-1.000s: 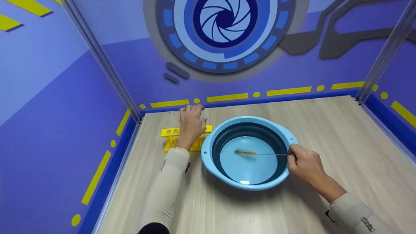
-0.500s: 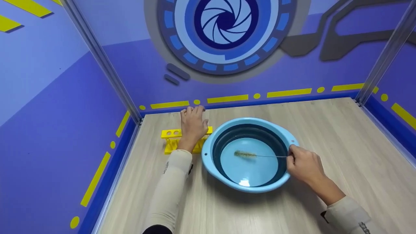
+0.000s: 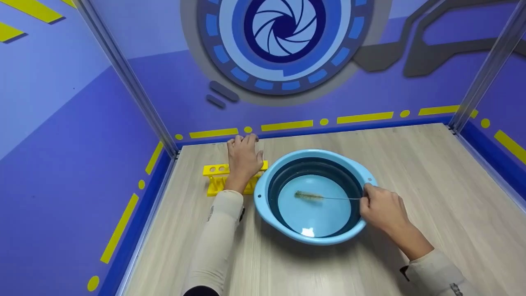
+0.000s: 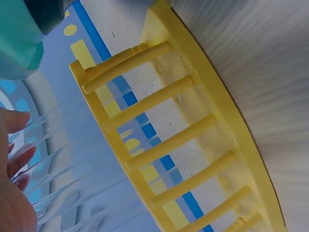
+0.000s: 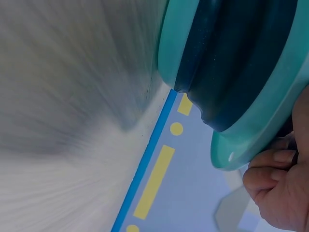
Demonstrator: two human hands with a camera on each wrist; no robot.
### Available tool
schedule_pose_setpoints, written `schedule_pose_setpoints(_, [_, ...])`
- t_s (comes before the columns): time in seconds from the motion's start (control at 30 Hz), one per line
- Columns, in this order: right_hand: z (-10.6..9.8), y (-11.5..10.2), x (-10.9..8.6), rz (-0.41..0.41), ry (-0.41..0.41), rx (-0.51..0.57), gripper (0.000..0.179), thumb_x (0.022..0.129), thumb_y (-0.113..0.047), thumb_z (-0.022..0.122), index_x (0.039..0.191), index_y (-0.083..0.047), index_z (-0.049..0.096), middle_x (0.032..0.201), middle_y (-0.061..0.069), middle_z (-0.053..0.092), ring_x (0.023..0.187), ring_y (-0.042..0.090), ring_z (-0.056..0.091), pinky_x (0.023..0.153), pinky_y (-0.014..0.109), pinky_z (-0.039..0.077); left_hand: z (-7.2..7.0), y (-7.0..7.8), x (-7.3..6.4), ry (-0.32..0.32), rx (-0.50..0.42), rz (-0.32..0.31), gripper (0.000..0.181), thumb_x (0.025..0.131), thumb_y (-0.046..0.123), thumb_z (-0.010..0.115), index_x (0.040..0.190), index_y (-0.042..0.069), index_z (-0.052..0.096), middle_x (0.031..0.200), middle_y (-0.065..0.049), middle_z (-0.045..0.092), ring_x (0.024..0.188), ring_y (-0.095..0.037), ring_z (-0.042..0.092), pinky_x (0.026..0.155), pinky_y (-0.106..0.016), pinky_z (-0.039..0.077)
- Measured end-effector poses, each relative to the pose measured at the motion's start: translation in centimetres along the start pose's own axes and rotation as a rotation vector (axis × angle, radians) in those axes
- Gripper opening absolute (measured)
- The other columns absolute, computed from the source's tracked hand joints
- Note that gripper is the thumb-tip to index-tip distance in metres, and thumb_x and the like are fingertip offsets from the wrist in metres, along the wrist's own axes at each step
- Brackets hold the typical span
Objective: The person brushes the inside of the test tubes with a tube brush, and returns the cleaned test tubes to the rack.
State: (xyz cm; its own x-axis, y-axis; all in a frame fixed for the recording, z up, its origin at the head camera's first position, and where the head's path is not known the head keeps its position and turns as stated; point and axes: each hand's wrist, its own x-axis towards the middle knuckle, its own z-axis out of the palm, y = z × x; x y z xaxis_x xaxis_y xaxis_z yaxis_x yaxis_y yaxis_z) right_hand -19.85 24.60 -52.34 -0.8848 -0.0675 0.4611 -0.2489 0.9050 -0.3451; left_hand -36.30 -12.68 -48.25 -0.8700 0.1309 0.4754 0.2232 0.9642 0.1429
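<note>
My left hand [image 3: 242,162] is over a yellow test tube rack [image 3: 214,192], its thumb apart from its loosely bent fingers. In the left wrist view, clear test tubes [image 4: 46,199] rise from the rack and pass in front of the fingertips; no tube is plainly gripped. With curled fingers my right hand [image 3: 386,209] holds the wire handle of a test tube brush [image 3: 309,196] beside the right rim of a light blue collapsible basin [image 3: 316,241]. The brush's bristles lie over the basin's floor, and the handle's end is hidden in the fist.
The wooden table [image 3: 435,172] carries the rack at left and the basin right beside it. A blue-purple back wall [image 3: 164,86] stands just behind the rack, with side walls left and right.
The right hand and the brush have shifted slightly left. The left hand stays over the rack, almost unmoved over the last half second.
</note>
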Motion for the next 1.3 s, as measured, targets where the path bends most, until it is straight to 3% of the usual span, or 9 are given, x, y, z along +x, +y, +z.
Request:
schedule_pose_setpoints(0.17, [0.19, 0.24, -0.38, -0.001, 0.027, 0.04, 0.013, 0.089, -0.001, 0.058, 0.077, -0.006, 0.059, 0.063, 0.006, 0.054, 0.054, 0.017, 0.046, 0.053, 0.031, 0.038, 0.18, 0.1, 0.07, 0.004, 0.004, 0.004, 0.041, 0.102, 0.045, 0.068, 0.137, 0.025, 0.061, 0.135, 0.002, 0.069, 0.125, -0.027, 0.054, 0.113, -0.049, 0.036])
schedule_pose_setpoints(0.57, [0.07, 0.26, -0.87, 0.015, -0.007, 0.071, 0.012, 0.091, 0.001, 0.056, 0.083, -0.004, 0.062, 0.068, 0.007, 0.056, 0.057, 0.016, 0.05, 0.053, 0.026, 0.041, 0.6, 0.46, 0.11, 0.001, 0.002, -0.004, 0.04, 0.103, 0.05, 0.063, 0.132, 0.022, 0.06, 0.125, -0.001, 0.07, 0.12, -0.028, 0.052, 0.11, -0.052, 0.035])
schedule_pose_setpoints(0.77, [0.25, 0.09, -0.65, 0.019, 0.019, 0.081, 0.011, 0.091, 0.001, 0.058, 0.082, -0.004, 0.061, 0.067, 0.007, 0.055, 0.057, 0.017, 0.05, 0.053, 0.027, 0.041, 0.51, 0.39, 0.18, 0.009, 0.026, -0.024, 0.04, 0.103, 0.052, 0.063, 0.13, 0.023, 0.059, 0.121, 0.0, 0.07, 0.116, -0.027, 0.052, 0.108, -0.05, 0.036])
schedule_pose_setpoints(1.1, [0.76, -0.26, -0.85, 0.048, 0.093, 0.052, 0.013, 0.09, -0.001, 0.056, 0.078, -0.003, 0.06, 0.063, 0.007, 0.049, 0.054, 0.018, 0.044, 0.052, 0.03, 0.036, 0.33, 0.32, 0.13, 0.023, 0.0, 0.001, 0.037, 0.102, 0.049, 0.064, 0.128, 0.021, 0.06, 0.119, -0.001, 0.071, 0.117, -0.028, 0.053, 0.11, -0.052, 0.035])
schedule_pose_setpoints(1.3, [0.89, -0.31, -0.77, 0.052, 0.09, 0.056, 0.013, 0.09, -0.002, 0.057, 0.078, -0.004, 0.059, 0.064, 0.006, 0.049, 0.054, 0.018, 0.044, 0.052, 0.03, 0.034, 0.38, 0.18, -0.05, 0.019, 0.005, -0.012, 0.038, 0.103, 0.049, 0.063, 0.129, 0.022, 0.059, 0.12, -0.001, 0.07, 0.117, -0.028, 0.053, 0.111, -0.051, 0.035])
